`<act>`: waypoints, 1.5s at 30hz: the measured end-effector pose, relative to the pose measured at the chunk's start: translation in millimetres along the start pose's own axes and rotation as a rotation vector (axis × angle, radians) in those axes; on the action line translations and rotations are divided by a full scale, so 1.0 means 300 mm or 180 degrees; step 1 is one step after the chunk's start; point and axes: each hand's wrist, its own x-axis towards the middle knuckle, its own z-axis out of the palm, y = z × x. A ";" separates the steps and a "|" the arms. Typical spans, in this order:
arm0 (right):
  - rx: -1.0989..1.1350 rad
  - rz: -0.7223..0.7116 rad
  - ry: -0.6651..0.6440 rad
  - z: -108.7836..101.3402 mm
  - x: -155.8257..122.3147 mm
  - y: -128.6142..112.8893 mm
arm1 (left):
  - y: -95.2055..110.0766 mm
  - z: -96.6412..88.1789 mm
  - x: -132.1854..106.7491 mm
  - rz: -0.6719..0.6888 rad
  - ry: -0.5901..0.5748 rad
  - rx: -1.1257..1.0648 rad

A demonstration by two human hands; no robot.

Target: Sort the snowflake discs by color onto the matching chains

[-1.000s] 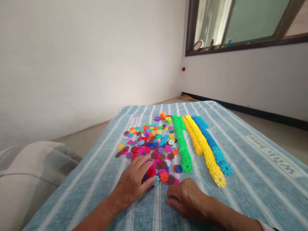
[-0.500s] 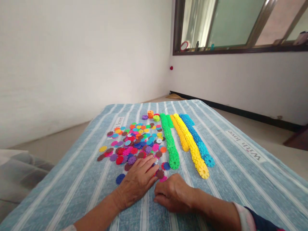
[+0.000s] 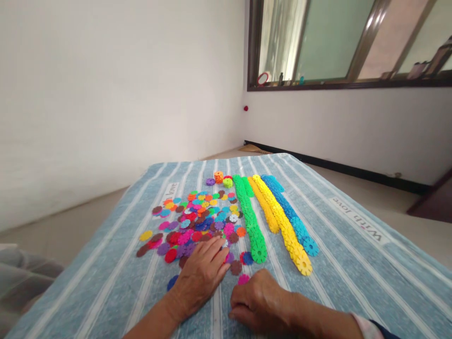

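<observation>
My left hand lies flat, fingers stretched out, on the near edge of a loose pile of colourful snowflake discs spread over a blue striped cloth. My right hand rests just to its right with fingers curled under; what it holds, if anything, is hidden. A pink disc and a brown disc lie right in front of the right hand. Sorted rows run away from me: a green row, two yellow rows and a blue row.
A small orange stack and a green disc sit at the pile's far end. White walls and a dark-framed window stand behind. Grey fabric lies at the left, bare floor around the cloth.
The view has shifted rightwards and slightly down, so everything sits further left and lower. My left hand slid slightly over the near discs; my right hand stays curled beside it.
</observation>
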 end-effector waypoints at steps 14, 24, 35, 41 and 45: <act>-0.0013 -0.0063 0.0304 0.029 0.042 0.012 | -0.036 0.014 -0.013 0.0223 0.0268 0.0129; 0.0070 -0.0098 0.0381 0.015 0.036 0.007 | -0.037 0.003 -0.014 0.0226 0.0178 0.0338; -0.0031 -0.0015 0.0154 -0.031 0.019 -0.012 | -0.019 -0.021 -0.002 0.0253 0.0187 0.0528; -0.0036 -0.0048 0.0298 -0.022 0.016 -0.012 | -0.019 -0.012 -0.011 0.0164 0.0164 0.0578; -0.0001 -0.0009 0.0230 -0.024 0.013 -0.012 | -0.028 0.004 -0.019 0.0193 0.0248 0.0565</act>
